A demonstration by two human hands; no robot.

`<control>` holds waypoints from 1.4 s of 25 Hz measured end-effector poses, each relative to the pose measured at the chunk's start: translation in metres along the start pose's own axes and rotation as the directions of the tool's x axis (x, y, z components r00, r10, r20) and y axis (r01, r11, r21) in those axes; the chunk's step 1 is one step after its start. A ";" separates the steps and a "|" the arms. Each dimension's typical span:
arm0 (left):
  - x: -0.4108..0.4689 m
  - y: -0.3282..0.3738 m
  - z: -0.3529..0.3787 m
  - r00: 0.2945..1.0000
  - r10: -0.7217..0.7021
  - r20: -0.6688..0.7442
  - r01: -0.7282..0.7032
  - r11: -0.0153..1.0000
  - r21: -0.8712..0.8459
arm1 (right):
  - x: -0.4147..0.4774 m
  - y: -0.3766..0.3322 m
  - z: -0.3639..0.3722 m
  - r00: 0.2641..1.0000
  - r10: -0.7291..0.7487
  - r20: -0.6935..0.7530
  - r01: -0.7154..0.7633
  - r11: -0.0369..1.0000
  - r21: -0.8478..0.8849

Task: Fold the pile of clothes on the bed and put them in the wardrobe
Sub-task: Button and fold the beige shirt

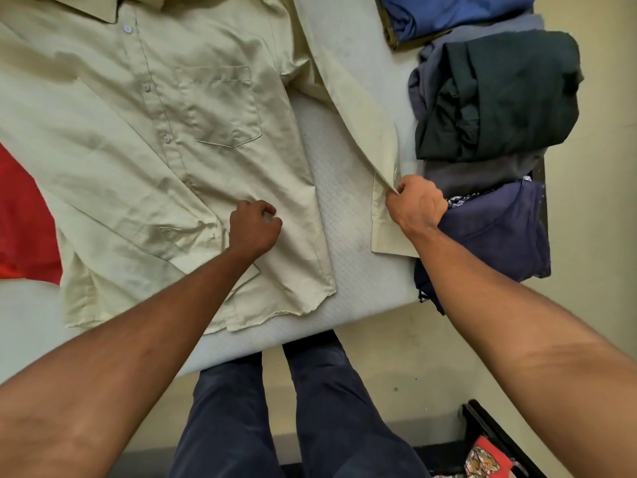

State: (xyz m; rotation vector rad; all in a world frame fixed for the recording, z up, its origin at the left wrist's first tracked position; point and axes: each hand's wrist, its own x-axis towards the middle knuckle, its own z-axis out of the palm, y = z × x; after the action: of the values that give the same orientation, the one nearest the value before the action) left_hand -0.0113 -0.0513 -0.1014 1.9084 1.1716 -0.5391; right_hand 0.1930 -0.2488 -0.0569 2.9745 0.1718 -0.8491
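Note:
A pale beige button-up shirt (144,132) lies spread face up on the light grey bed (348,208), collar at the far side. My left hand (255,227) rests as a fist on the shirt's lower front, fingers curled, pinching the fabric. My right hand (415,205) grips the cuff end of the shirt's long sleeve (358,98), which stretches out to the right across the mattress. Folded clothes sit along the bed's right edge: a blue piece (448,12), a dark green one (499,94) on grey cloth, and a navy one (496,232).
A red garment (24,222) lies at the left under the shirt's edge. My legs in dark trousers (293,408) stand against the bed's near edge. A dark frame holding red patterned cloth (486,457) is on the floor at bottom right.

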 end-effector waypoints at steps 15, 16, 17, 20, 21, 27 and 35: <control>-0.109 0.009 -0.040 0.945 0.138 0.296 0.116 0.705 -0.699 | -0.137 -0.174 -0.015 0.833 -0.521 0.186 0.376 0.780 0.501; -0.113 0.008 -0.040 0.976 0.030 0.214 0.137 0.680 -0.720 | -0.146 -0.187 -0.011 0.824 -0.525 0.212 0.376 0.788 0.488; -0.114 0.007 -0.042 0.983 -0.064 0.171 0.172 0.636 -0.752 | -0.153 -0.197 -0.006 0.815 -0.528 0.237 0.380 0.797 0.469; -0.116 -0.014 -0.057 0.972 -0.075 0.224 0.234 0.442 -0.866 | -0.169 -0.227 0.010 0.790 -0.526 0.315 0.377 0.822 0.426; -0.116 -0.027 -0.064 0.966 -0.054 0.253 0.255 0.367 -0.895 | -0.172 -0.236 0.016 0.785 -0.506 0.357 0.326 0.829 0.455; -0.098 -0.126 -0.095 0.907 -0.016 0.421 0.421 0.012 -0.907 | -0.185 -0.270 0.045 0.463 -0.440 0.769 -0.206 0.790 0.577; -0.063 -0.171 -0.107 0.869 -0.135 0.475 0.484 0.427 -0.764 | -0.188 -0.227 0.107 0.480 -0.426 0.767 -0.455 0.626 0.633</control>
State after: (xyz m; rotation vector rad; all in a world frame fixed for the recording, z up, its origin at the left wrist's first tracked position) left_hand -0.1972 0.0431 -0.0661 0.6475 1.2257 -0.3302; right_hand -0.0483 -0.0490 -0.0514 2.4465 -0.4093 -3.0033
